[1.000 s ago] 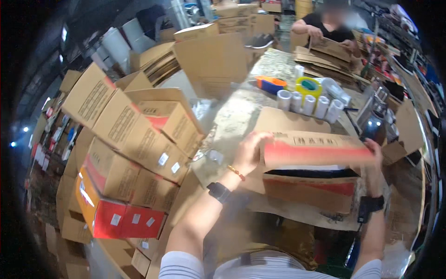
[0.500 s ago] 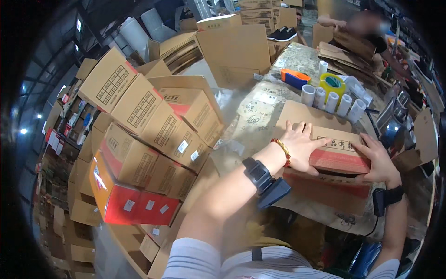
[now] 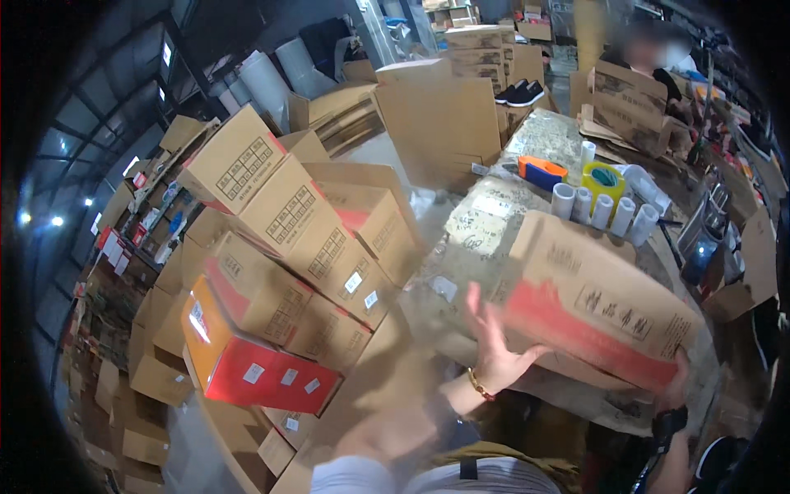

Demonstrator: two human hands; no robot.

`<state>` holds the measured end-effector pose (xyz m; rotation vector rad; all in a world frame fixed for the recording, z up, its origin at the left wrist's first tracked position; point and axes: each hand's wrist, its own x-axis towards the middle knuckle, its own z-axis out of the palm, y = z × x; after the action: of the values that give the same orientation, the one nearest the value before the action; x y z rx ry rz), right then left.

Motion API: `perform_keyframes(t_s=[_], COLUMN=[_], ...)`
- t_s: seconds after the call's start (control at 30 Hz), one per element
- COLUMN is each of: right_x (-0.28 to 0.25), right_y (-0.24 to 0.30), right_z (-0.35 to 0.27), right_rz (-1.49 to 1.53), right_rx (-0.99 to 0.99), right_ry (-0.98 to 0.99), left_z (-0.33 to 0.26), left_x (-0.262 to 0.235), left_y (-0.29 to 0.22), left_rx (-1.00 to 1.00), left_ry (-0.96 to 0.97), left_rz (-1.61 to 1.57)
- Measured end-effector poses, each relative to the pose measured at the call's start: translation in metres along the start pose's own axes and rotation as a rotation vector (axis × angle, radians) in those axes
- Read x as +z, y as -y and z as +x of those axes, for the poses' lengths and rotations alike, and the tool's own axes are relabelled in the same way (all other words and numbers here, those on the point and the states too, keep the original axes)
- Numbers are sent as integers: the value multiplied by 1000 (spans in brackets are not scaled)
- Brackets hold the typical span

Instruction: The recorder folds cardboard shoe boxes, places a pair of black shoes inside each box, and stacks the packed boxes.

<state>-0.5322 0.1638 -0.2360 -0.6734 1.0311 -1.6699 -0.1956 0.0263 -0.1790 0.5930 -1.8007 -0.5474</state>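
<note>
A brown cardboard box [image 3: 605,305] with a red band and dark print is tilted at the near side of the worktable. Its broad printed face is turned up toward me. My right hand [image 3: 675,380] grips its near right corner, the fingers partly hidden by the box. At the box's left end is my left hand [image 3: 499,352], fingers spread and pointing away from me, thumb by the lower edge. Motion blurs that hand slightly, and I cannot tell how firmly it touches the cardboard.
Behind the box, white paper rolls [image 3: 602,212], a yellow tape roll [image 3: 603,183] and an orange-and-blue tool [image 3: 542,173] stand on the worktable [image 3: 477,221]. Stacked cartons [image 3: 284,206] rise at my left. Black shoes [image 3: 520,92] lie farther back. Another person [image 3: 654,62] is behind a carton.
My hands have moved from atop the red-edged box in an open carton to the sides of a tilted box with its printed face showing. My left hand has come lower and nearer me.
</note>
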Motion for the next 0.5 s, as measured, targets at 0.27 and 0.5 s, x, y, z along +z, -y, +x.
perform_keyframes(t_s=[0.27,0.5], right_x=[239,191], right_y=[-24,-42], right_z=[-1,1], right_rz=[113,-232], right_rx=[-233,-279], right_ry=[494,477], left_z=[55,221], left_x=[-75,-293], left_y=[-76,-149], left_rx=[205,296], left_ry=[-170,-481], left_rz=[331,-113])
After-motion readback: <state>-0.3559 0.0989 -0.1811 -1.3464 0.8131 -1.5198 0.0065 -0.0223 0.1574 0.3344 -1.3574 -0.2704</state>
